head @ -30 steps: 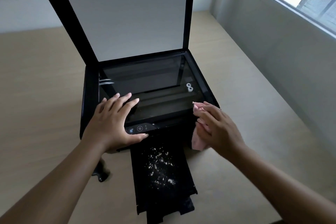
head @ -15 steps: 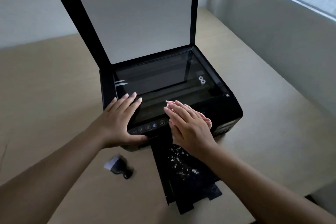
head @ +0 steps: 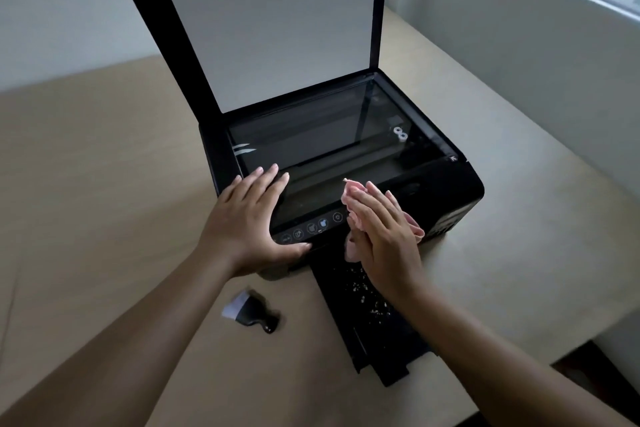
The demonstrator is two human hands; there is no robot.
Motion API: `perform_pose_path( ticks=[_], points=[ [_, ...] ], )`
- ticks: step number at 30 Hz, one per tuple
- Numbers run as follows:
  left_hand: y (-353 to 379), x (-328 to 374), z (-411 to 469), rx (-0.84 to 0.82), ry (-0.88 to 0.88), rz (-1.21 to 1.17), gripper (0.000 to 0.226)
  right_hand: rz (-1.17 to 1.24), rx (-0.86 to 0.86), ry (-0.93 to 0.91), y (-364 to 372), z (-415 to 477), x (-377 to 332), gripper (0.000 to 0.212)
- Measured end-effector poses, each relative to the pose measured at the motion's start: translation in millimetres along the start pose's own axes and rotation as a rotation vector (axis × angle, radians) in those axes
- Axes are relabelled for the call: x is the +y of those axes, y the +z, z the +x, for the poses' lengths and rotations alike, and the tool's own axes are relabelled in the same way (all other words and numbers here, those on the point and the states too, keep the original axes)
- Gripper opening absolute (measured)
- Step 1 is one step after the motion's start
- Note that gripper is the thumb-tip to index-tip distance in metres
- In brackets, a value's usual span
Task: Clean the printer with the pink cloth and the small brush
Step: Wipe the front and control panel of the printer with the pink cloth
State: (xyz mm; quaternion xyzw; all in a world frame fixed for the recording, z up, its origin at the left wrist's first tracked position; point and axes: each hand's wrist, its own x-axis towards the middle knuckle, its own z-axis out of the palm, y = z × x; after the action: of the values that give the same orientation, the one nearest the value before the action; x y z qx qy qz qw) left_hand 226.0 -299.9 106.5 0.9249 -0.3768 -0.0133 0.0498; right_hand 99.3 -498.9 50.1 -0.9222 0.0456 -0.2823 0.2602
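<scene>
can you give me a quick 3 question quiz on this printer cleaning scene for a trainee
1. True or false: the scanner lid of the printer is raised.
2. Which hand presses the pink cloth on the printer's front edge? A) left hand B) right hand C) neither
3. Fill in: the small brush lies on the table, near the person's ____ forearm, untouched.

Key
1. True.
2. B: the right hand lies flat on the cloth, while the left hand rests flat on the printer beside the button panel.
3. Left. White crumbs sit on the output tray.
</scene>
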Motion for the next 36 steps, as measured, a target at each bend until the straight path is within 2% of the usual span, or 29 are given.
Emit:
perform_pose_path(
  ticks=[3,8,10,14,16,18,19,21,23,24,26,28,30,33,34,36],
  points=[
    [1.3,-1.4,0.0,0.006,0.002,0.002,0.119,0.001,-0.061,-0.032,-7.3,2.4,-3.2,0.041],
    [1.9,-2.1,-0.6,0.019,0.021,0.0,0.114,-0.027,-0.226,-0.319,0.7,-10.6,-33.3,0.043],
    [1.1,-3.0,-0.5,0.018,0.019,0.005,0.117,-0.114,-0.161,-0.258,-6.1,-11.0,-25.1,0.043],
    [1.7,-2.6,-0.8,0.03,0.009,0.011,0.119,-0.359,-0.017,0.184,-41.7,-6.8,13.9,0.042],
    [2.3,-2.5,-1.0,0.037,0.009,0.008,0.119,-0.43,-0.025,0.248,-51.7,0.7,26.7,0.031],
    [2.8,-2.2,-0.8,0.035,0.007,0.01,0.119,-0.407,0.008,0.317,-56.4,10.9,29.0,0.015],
    [3.0,-2.0,-0.7,0.035,0.005,0.009,0.119,-0.38,0.032,0.356,-56.4,13.7,26.8,0.014],
    [3.2,-1.5,-0.5,0.036,0.004,0.004,0.118,-0.367,0.051,0.304,-49.8,10.3,15.6,0.011],
    [2.9,-1.8,-0.8,0.038,0.004,0.001,0.118,-0.318,-0.008,0.145,-36.5,2.2,-1.7,0.021],
    [2.5,-1.9,-1.1,0.038,0.005,-0.002,0.118,-0.254,-0.035,0.092,-33.8,0.0,-8.1,0.019],
    [2.1,-1.7,-1.1,0.036,0.004,-0.009,0.118,-0.174,-0.055,0.06,-38.2,2.1,-7.7,0.022],
    [1.7,-0.7,-0.9,0.034,0.002,-0.013,0.118,-0.227,-0.06,0.074,-50.1,5.6,6.3,0.02],
    [1.0,-0.6,-1.2,0.032,0.0,-0.01,0.118,-0.26,0.003,0.187,-57.9,7.8,17.8,0.016],
    [-0.7,-0.5,-2.4,0.034,-0.003,-0.025,0.118,-0.15,0.129,0.347,-56.8,11.7,15.5,0.016],
    [-1.0,-0.3,-2.6,0.033,-0.003,-0.026,0.118,-0.115,0.216,0.372,-59.2,14.5,15.2,0.018],
    [-0.4,0.2,-2.8,0.033,0.002,-0.016,0.118,-0.1,0.497,0.417,-73.0,26.2,25.2,0.02]
  ],
)
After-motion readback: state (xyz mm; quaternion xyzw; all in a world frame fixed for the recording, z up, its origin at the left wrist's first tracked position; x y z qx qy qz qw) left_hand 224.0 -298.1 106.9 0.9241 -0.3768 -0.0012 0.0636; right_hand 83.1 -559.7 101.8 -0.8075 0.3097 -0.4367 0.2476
